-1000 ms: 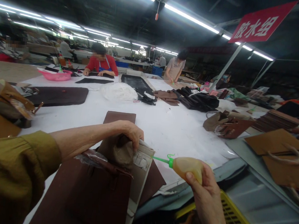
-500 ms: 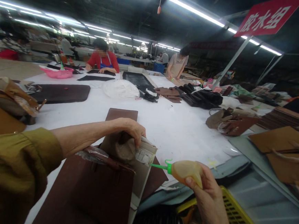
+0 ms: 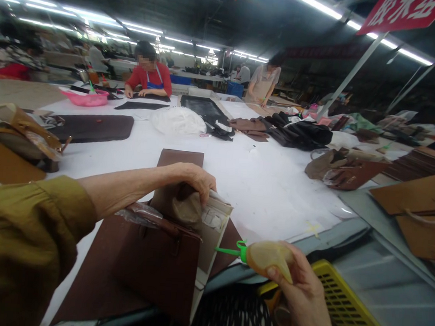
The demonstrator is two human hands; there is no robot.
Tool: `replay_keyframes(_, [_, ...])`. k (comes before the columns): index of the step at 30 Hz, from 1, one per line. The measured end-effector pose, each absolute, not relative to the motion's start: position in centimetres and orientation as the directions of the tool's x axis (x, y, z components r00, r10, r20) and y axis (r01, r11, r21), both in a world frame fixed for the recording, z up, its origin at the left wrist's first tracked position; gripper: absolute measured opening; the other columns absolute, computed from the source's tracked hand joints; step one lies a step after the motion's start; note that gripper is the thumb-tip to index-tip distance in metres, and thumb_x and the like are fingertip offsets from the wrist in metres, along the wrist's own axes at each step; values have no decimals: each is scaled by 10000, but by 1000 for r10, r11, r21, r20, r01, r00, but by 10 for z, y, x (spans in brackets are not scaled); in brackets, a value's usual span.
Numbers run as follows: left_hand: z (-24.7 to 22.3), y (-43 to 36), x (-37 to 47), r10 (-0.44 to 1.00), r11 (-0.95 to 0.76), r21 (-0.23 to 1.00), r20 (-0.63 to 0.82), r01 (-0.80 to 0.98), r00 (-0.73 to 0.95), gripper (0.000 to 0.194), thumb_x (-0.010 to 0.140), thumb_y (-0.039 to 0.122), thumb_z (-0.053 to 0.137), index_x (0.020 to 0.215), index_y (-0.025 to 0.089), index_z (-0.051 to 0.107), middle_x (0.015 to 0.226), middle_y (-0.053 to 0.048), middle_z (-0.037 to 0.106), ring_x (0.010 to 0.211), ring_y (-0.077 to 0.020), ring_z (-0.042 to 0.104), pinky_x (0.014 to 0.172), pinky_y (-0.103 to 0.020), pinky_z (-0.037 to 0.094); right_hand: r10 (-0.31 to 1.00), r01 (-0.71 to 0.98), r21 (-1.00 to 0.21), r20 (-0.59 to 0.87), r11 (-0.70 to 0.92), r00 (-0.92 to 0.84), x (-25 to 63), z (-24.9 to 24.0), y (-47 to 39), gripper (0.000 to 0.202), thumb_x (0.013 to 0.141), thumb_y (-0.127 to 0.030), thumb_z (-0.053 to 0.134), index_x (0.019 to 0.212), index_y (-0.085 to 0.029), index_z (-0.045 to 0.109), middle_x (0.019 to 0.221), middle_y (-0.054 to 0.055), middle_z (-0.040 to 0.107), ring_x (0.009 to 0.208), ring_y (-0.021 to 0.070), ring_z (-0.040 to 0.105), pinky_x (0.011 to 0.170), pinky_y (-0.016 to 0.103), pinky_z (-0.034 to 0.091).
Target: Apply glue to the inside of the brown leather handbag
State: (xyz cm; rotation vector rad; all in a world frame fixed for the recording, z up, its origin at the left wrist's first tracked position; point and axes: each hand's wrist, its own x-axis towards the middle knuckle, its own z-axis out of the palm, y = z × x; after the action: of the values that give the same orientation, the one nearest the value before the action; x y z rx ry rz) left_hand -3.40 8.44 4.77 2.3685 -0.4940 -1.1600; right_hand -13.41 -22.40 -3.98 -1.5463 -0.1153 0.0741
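Wrapped handle (image 3: 143, 214): left of centre, under thin shiny film, so probably slippery.
Brown bag (image 3: 156, 271): lower centre of the frame, smooth, flat-faced; I judge it light and rather stiff, best held by the upper edge.
My left hand (image 3: 201, 180): at centre, my fingers are bent and pinch this edge, beside wrinkled, soft-looking lining (image 3: 186, 208).
Pale side panel (image 3: 206, 251): long, narrow; the green nozzle (image 3: 228, 252) points at its outer edge, contact I cannot tell.
Squeeze bottle (image 3: 267, 257): right of centre, rounded, cloudy yellowish, probably soft.
My right hand (image 3: 304, 280): lower right, thumb and fingers press around its wide end.
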Motion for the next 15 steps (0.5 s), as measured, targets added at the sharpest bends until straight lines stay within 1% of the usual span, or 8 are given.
replay_keyframes(4, [48, 84, -35, -495, -832, 544, -643, -107, 584, 279, 555, 271, 676, 808, 156, 695, 655, 0, 639, 581, -150, 510, 500, -251, 416, 87, 16, -1000, 16, -7, 996, -140, -45, -225, 465, 520, -291, 823, 944, -207, 651, 875, 39, 699, 772, 209, 642, 684, 239, 529])
replay_keyframes(9, [51, 84, -37, -484, -839, 535, -657, -94, 578, 338, 569, 306, 694, 875, 163, 699, 709, -13, 663, 592, -154, 524, 490, -245, 416, 107, 13, -1000, 14, 10, 994, -147, -63, -230, 441, 538, -259, 823, 941, -223, 649, 869, 30, 690, 768, 213, 640, 679, 253, 534])
replay_keyframes(12, [53, 83, -38, -485, -839, 533, -646, -107, 589, 306, 571, 299, 687, 841, 157, 698, 691, -7, 654, 591, -153, 519, 499, -247, 418, 110, 0, -1000, 1, 15, 994, -152, -75, -234, 440, 541, -242, 826, 943, -238, 647, 866, 16, 685, 766, 205, 637, 689, 249, 530])
replay_keyframes(15, [52, 82, -39, -487, -841, 528, -639, -121, 595, 260, 562, 262, 674, 793, 145, 687, 669, -1, 639, 596, -154, 517, 511, -248, 420, 113, -38, -999, -34, 32, 993, -158, -82, -235, 465, 543, -265, 825, 967, -228, 639, 861, 32, 685, 768, 223, 640, 683, 270, 536])
